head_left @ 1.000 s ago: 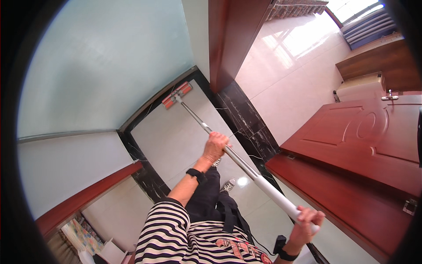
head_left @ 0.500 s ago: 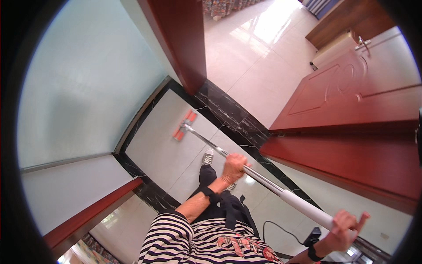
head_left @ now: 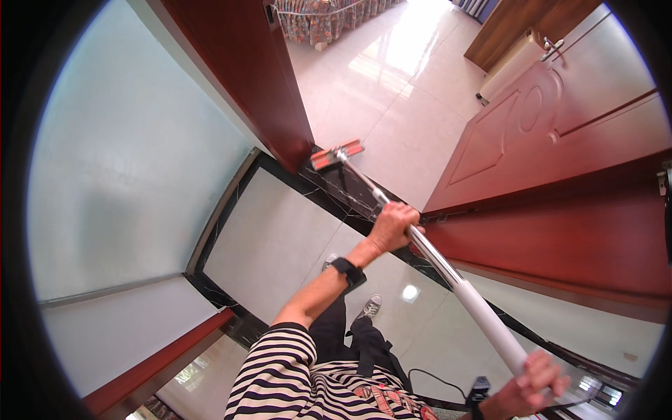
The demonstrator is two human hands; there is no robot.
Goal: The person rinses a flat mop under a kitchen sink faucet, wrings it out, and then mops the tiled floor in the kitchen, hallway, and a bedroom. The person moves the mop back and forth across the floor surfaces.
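My left hand [head_left: 393, 227] is closed around the metal pole of a long-handled mop [head_left: 483, 315]. My right hand [head_left: 537, 383] grips the thick white upper end of the handle, at the lower right. At the far end of the pole is the flat red-and-grey mop head [head_left: 337, 154]. It is over the dark marbled threshold [head_left: 343, 185] of the doorway, close to the foot of the red door frame; whether it touches the floor I cannot tell. Black straps circle both my wrists.
A red panelled door [head_left: 532, 133] stands open at the right. Beyond the doorway lies a shiny tiled floor [head_left: 378, 105] with a patterned skirted piece of furniture [head_left: 336, 21]. A frosted glass panel [head_left: 126, 175] fills the left side. My shoes [head_left: 369, 308] are on pale tiles.
The mop head has moved away from me and to the right, from the pale tiles to the dark threshold. My left hand has reached farther out; both hands keep their hold.
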